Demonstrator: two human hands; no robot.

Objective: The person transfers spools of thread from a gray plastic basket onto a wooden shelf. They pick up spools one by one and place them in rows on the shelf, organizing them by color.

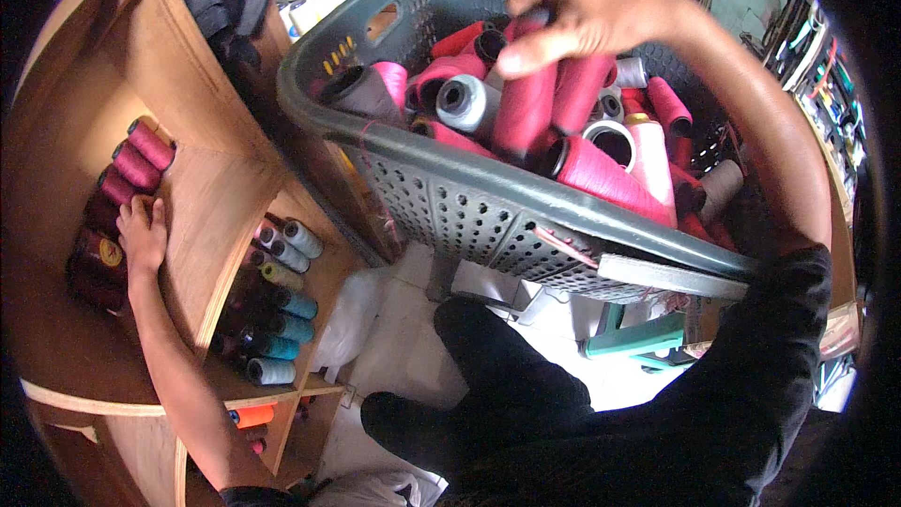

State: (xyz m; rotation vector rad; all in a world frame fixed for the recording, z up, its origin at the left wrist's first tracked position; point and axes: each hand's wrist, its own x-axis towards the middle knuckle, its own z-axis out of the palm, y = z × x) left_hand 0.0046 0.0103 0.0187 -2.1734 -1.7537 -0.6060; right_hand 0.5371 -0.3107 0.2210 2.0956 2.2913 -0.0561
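Gripping from above, the right hand [574, 23] had its thumb and fingers wrapped round the top of a pink spool [526, 113] at the big gray basket [441, 152], probably because that thin end was easy to pinch. On the left, the left hand [143, 233] had its fingers a little bent and spread against red spools [101, 258] on the shelf [208, 190], but I couldn't tell if they gripped one. Those spools lay side by side, maybe so they wouldn't roll.

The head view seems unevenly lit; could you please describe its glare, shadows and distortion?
In the head view, the floor glares nearly white beneath the basket, the dark maroon spools sink into shadow, and the lower shelf edge bows near the picture's rim.
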